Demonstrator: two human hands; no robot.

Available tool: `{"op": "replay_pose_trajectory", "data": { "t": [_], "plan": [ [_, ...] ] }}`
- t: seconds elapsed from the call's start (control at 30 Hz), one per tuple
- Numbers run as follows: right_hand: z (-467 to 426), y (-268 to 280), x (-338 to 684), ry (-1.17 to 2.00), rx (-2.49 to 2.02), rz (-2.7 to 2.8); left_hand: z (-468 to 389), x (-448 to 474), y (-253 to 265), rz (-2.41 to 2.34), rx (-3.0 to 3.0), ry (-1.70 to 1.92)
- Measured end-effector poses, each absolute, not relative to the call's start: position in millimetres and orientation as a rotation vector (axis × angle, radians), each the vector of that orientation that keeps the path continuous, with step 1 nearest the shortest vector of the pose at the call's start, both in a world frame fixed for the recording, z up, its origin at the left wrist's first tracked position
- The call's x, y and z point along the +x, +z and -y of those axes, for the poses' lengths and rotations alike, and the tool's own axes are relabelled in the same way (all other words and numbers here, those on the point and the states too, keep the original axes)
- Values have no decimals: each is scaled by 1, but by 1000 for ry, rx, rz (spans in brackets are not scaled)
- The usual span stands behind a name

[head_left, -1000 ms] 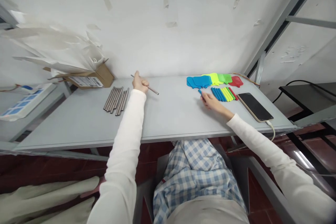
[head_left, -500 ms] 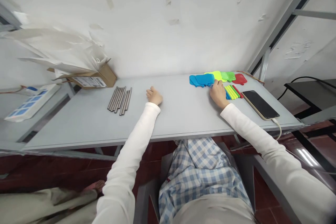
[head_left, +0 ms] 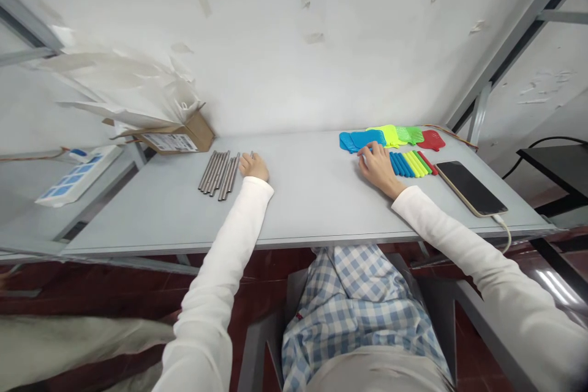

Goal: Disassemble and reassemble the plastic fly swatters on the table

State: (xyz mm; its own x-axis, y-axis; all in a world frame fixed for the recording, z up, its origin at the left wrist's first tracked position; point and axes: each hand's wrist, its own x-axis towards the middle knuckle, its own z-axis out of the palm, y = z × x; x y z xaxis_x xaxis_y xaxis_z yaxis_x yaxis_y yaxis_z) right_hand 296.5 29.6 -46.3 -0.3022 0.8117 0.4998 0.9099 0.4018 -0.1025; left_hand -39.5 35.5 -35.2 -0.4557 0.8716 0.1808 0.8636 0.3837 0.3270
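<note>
My left hand is closed at the right end of a row of thin metal tubes. A tube tip shows just beyond its fingers; the rest of that tube is hidden under the hand. My right hand rests low over the table, fingers bent and apart, with nothing visible between them. It is just in front of flat blue textured pieces. Beside it lies a row of coloured sticks, blue, yellow, green and red. Behind them are flat yellow, green and red pieces.
A phone with a white charging cable lies at the right of the grey table. A cardboard box with white packing sheets stands at the back left. Beyond the left end lies a power strip. A wall rises behind the table.
My left hand has moved left, up to the metal tubes. The right hand has drawn left away from the sticks, uncovering more blue ones, and its fingers have spread. The view has shifted slightly.
</note>
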Motion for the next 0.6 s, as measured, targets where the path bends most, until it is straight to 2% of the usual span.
{"op": "replay_pose_trajectory", "data": {
  "t": [0.17, 0.3, 0.47, 0.6],
  "plan": [
    [-28, -52, 294, -146, -1132, 2437, -34, -58, -37, -2684, 1685, 515],
    [-30, -55, 294, -4, -1062, 2455, -30, -69, -34, -2726, 1782, 537],
    [-45, -57, 291, 128, -1064, 2495, -45, -30, -29, -2330, 2188, 603],
    [-58, -55, 285, 116, -1133, 2551, -67, 27, -40, -1934, 2361, 661]
  ]
}}
